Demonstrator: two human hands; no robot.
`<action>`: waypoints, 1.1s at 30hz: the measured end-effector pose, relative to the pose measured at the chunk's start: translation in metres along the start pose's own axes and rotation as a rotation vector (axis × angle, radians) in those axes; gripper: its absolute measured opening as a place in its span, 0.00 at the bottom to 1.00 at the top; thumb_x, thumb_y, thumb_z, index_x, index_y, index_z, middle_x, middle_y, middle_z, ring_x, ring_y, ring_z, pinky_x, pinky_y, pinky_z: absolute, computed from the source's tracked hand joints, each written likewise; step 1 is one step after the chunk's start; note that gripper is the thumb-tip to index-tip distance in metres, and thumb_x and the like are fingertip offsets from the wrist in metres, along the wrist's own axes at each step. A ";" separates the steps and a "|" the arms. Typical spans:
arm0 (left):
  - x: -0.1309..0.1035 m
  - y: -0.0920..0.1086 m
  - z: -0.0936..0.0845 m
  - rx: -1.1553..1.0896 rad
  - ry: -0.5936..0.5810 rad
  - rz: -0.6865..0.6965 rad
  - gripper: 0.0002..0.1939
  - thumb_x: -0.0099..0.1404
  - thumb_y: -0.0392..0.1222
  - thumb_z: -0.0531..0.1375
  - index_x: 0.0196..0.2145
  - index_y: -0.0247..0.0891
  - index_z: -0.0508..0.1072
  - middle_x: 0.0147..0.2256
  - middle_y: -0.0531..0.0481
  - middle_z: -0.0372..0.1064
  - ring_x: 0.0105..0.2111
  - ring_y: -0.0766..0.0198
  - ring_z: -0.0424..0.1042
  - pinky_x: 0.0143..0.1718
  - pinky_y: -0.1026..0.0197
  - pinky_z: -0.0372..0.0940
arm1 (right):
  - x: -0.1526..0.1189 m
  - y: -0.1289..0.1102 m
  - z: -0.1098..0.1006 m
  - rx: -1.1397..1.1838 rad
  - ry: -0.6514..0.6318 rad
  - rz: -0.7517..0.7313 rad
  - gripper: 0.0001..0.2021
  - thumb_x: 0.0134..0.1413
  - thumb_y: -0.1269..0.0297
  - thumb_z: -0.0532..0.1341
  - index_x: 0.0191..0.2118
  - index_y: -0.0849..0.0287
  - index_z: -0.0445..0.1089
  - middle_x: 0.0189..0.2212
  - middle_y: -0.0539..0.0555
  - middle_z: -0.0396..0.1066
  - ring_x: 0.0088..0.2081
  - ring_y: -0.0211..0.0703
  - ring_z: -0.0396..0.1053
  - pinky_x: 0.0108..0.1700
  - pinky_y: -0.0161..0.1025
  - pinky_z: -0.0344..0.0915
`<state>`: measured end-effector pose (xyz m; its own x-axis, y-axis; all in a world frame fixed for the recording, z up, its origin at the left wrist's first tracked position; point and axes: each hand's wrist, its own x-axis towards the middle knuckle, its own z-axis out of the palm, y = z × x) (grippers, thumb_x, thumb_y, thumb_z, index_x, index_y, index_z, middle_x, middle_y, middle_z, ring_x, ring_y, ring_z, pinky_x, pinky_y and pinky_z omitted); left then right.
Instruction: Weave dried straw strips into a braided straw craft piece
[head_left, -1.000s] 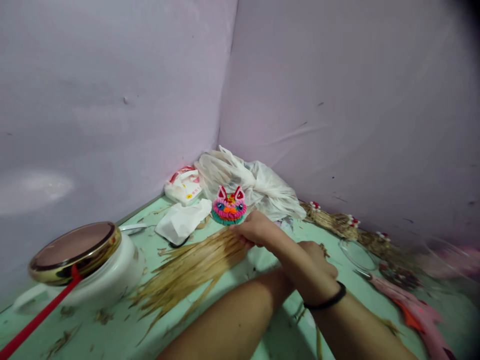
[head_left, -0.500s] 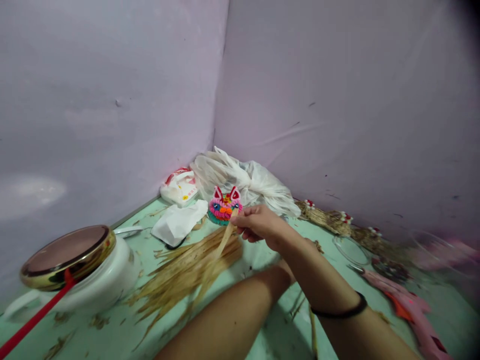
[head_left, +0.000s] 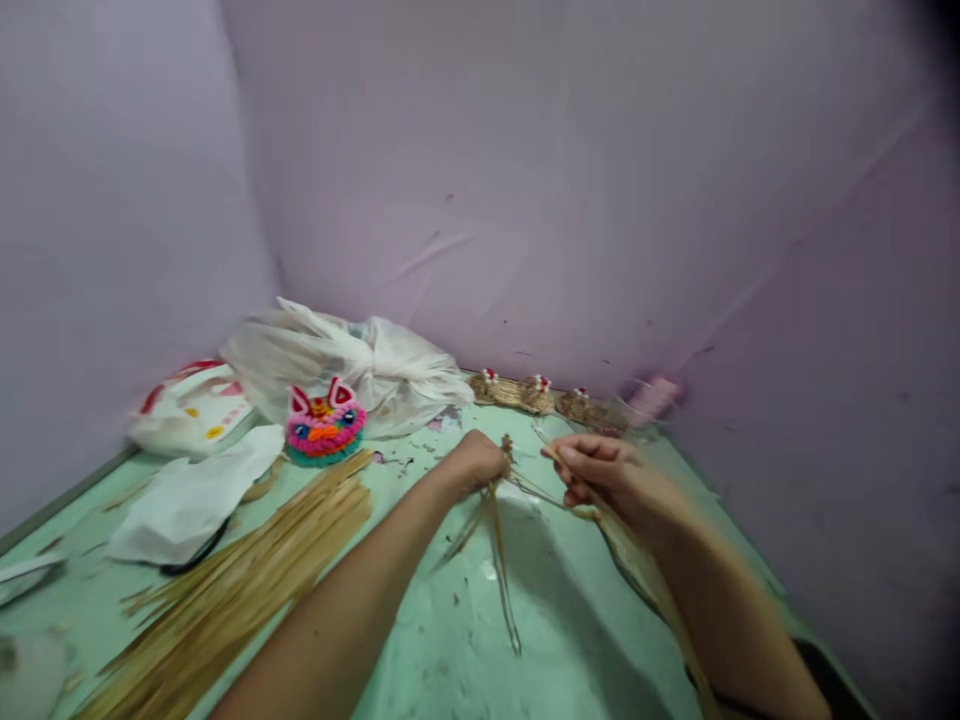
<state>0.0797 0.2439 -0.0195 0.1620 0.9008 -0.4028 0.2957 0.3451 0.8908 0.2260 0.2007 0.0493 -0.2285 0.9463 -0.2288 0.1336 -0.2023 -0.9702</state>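
Note:
My left hand (head_left: 478, 462) is closed around a small piece of braided straw (head_left: 507, 455), mostly hidden by the fingers. Several loose straw strands (head_left: 501, 570) hang below that fist, and others stretch across toward my right hand (head_left: 604, 472). Thumb and fingers of the right hand pinch a pale strip of straw (head_left: 622, 555), which trails down along the forearm. A small gap separates the two hands above the green tabletop (head_left: 465, 660). To the left lies a spread bundle of dry straw strips (head_left: 225, 590).
A colourful crocheted animal face (head_left: 325, 425) sits before white plastic bags (head_left: 352, 365). Beside it are a white tissue (head_left: 199, 495) and a white packet (head_left: 199, 415). Braided straw pieces with red-and-white trim (head_left: 532, 393) line the wall. A blurred pink object (head_left: 652, 398) is farther right.
My view has swung right. My right hand has carried the straw strip from above the straw bundle to beside my left hand, which now shows holding the braided piece.

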 end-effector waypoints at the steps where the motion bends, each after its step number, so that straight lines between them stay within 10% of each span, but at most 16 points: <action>1: 0.001 0.001 0.000 0.023 -0.016 -0.008 0.14 0.61 0.44 0.55 0.42 0.32 0.67 0.39 0.47 0.66 0.35 0.62 0.68 0.34 0.57 0.66 | 0.004 0.013 -0.006 -0.085 0.050 0.005 0.13 0.39 0.56 0.62 0.27 0.62 0.68 0.18 0.46 0.61 0.17 0.30 0.58 0.24 0.32 0.62; 7: 0.008 0.001 -0.006 0.064 -0.078 0.005 0.08 0.46 0.31 0.57 0.14 0.33 0.62 0.09 0.62 0.45 0.10 0.77 0.43 0.12 0.68 0.38 | 0.042 0.054 -0.009 -0.585 0.158 -0.182 0.11 0.47 0.63 0.54 0.29 0.63 0.71 0.22 0.50 0.68 0.25 0.36 0.63 0.27 0.31 0.58; 17: 0.015 -0.001 -0.012 -0.006 -0.183 0.003 0.08 0.42 0.39 0.56 0.14 0.37 0.58 0.10 0.62 0.43 0.09 0.77 0.40 0.12 0.69 0.32 | 0.043 0.056 0.008 -0.673 0.352 -0.065 0.10 0.47 0.63 0.55 0.28 0.58 0.74 0.25 0.53 0.73 0.30 0.40 0.66 0.30 0.33 0.53; 33: 0.020 -0.005 -0.012 -0.038 -0.185 -0.024 0.06 0.40 0.39 0.57 0.17 0.34 0.64 0.10 0.62 0.46 0.09 0.78 0.41 0.10 0.69 0.32 | 0.067 0.085 0.017 -0.191 0.309 0.061 0.08 0.47 0.69 0.55 0.35 0.63 0.66 0.22 0.54 0.73 0.17 0.35 0.67 0.17 0.28 0.57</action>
<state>0.0699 0.2635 -0.0289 0.3262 0.8296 -0.4531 0.2667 0.3791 0.8861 0.2055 0.2430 -0.0498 0.0832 0.9714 -0.2224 0.3227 -0.2374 -0.9162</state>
